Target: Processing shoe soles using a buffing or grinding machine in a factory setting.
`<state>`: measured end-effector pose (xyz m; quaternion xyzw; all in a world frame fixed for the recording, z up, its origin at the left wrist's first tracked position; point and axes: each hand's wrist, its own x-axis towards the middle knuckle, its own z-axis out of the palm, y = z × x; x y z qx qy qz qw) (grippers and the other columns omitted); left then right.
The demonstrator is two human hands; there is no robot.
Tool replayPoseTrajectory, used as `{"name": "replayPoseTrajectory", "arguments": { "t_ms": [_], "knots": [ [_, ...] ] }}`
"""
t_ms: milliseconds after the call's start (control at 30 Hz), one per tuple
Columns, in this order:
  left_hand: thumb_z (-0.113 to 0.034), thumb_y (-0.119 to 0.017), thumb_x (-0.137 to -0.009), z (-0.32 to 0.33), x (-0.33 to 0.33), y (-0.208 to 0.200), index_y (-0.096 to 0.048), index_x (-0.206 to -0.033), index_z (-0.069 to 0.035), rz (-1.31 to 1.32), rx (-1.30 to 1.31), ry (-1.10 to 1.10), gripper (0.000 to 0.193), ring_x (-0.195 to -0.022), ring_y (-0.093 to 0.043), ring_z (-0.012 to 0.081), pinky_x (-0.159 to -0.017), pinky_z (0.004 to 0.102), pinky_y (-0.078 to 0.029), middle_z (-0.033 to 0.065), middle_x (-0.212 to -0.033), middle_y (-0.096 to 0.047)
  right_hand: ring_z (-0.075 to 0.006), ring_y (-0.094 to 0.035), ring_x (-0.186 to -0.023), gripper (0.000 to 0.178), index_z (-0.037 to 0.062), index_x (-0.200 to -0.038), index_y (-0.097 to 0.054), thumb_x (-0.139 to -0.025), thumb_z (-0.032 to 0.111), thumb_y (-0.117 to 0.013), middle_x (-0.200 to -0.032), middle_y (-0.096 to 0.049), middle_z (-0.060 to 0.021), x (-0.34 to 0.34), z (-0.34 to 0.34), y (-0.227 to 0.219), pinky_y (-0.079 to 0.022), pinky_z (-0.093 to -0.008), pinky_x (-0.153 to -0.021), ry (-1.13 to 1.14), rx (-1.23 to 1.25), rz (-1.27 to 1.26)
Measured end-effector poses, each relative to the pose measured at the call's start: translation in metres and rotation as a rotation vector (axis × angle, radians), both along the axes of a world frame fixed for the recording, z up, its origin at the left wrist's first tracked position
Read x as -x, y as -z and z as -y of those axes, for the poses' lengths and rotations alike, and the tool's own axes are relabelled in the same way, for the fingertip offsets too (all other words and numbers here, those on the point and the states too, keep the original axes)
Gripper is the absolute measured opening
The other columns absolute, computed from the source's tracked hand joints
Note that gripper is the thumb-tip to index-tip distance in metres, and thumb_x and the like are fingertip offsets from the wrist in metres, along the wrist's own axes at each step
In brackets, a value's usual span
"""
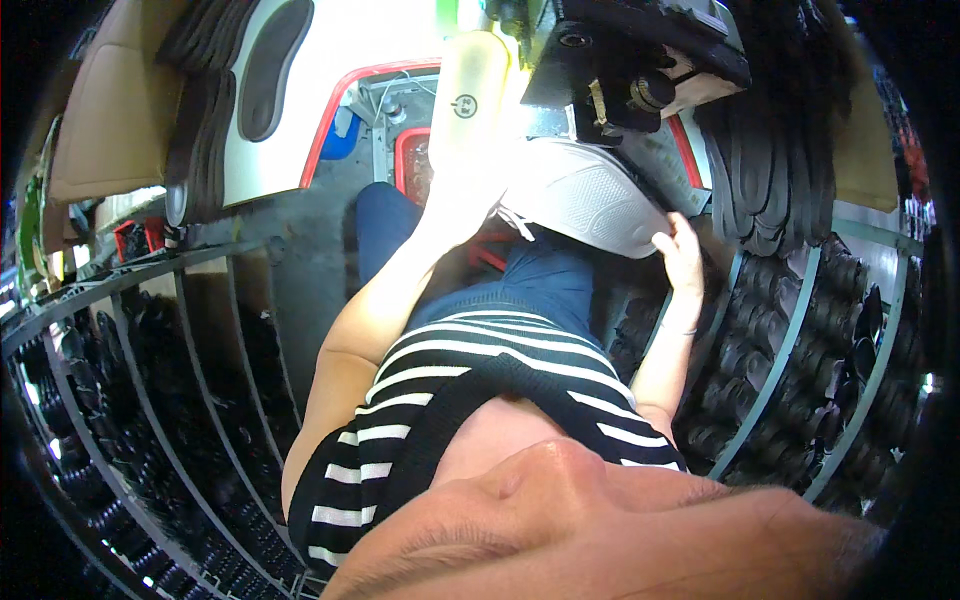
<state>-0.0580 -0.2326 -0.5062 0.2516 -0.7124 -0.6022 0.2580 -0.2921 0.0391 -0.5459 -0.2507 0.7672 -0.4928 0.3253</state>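
Observation:
My left hand (465, 200) is bleached by bright light, and its fingers barely show. It is closed on the lower end of a pale yellow insole (470, 95), which stands out away from me with a small dark print on it. Close beside it is a white shoe (590, 195), tilted so that its patterned grey sole faces up toward me. White laces (515, 222) dangle from the shoe near my left hand. My right hand (682, 258) grips the shoe's right end, thumb on the near edge and fingers round the outside.
A black machine (640, 60) stands beyond the shoe. Dark insoles lie stacked on the white bench (345, 35) at left and hang at right (765, 180). Metal racks (150, 380) full of dark shoes flank me. Under the red-edged bench opening stands a red bin (408, 165).

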Motion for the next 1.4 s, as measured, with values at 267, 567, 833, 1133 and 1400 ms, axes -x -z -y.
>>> {"name": "replayPoseTrajectory", "arguments": {
  "t_ms": [267, 567, 833, 1133, 1400],
  "knots": [
    [-0.011, -0.055, -0.088, 0.005, -0.037, 0.047, -0.051, -0.116, 0.005, -0.166, -0.665, 0.200, 0.033, -0.091, -0.060, 0.0177, -0.080, 0.0295, -0.049, 0.0112, -0.103, -0.061, -0.0079, -0.045, -0.081, 0.027, 0.0016, -0.104, -0.057, -0.080, 0.013, -0.062, -0.088, -0.050, 0.0015, 0.039, 0.063, -0.046, -0.035, -0.0207, -0.074, 0.118, 0.389, 0.007],
    [-0.010, -0.056, -0.086, 0.011, -0.083, 0.064, -0.051, -0.112, 0.005, -0.373, -0.947, 0.096, 0.031, -0.090, -0.061, 0.0242, -0.079, 0.0361, -0.050, 0.0143, -0.101, -0.061, -0.0084, -0.053, -0.077, 0.019, -0.0003, -0.099, -0.060, -0.081, 0.006, -0.060, -0.087, -0.059, -0.0023, 0.001, 0.119, -0.090, -0.043, -0.0211, -0.071, -0.113, 0.346, -0.252],
    [-0.008, -0.053, -0.086, 0.058, -0.132, 0.077, -0.043, -0.121, 0.009, -0.170, -0.887, 0.108, 0.039, -0.102, -0.057, 0.0254, -0.089, 0.0376, -0.047, 0.0169, -0.115, -0.055, -0.0115, -0.053, -0.068, 0.014, -0.0032, -0.088, -0.060, -0.080, 0.007, -0.063, -0.074, -0.056, -0.0085, -0.059, 0.146, -0.093, -0.042, -0.0254, -0.059, -0.147, 0.251, -0.410],
    [-0.023, -0.067, -0.080, 0.047, -0.096, 0.061, -0.058, -0.110, 0.003, 0.386, -0.388, 0.526, 0.041, -0.089, -0.056, 0.0143, -0.083, 0.0286, -0.045, 0.0088, -0.098, -0.063, -0.0128, -0.053, -0.050, 0.025, -0.0026, -0.087, -0.063, -0.084, 0.022, -0.060, -0.061, -0.058, -0.0164, -0.065, 0.181, -0.089, -0.044, -0.0275, -0.048, -0.544, 0.143, -0.643],
    [-0.016, -0.065, -0.078, 0.011, 0.028, -0.026, -0.058, -0.108, 0.002, 0.065, -0.343, 0.315, 0.036, -0.089, -0.059, 0.0194, -0.076, 0.0303, -0.047, 0.0121, -0.099, -0.062, -0.0115, -0.057, -0.086, 0.042, -0.0012, -0.116, -0.052, -0.080, 0.015, -0.065, -0.097, -0.063, -0.0077, -0.082, 0.157, -0.054, -0.047, -0.0253, -0.075, -0.246, 0.369, -0.058]
  ]
}}
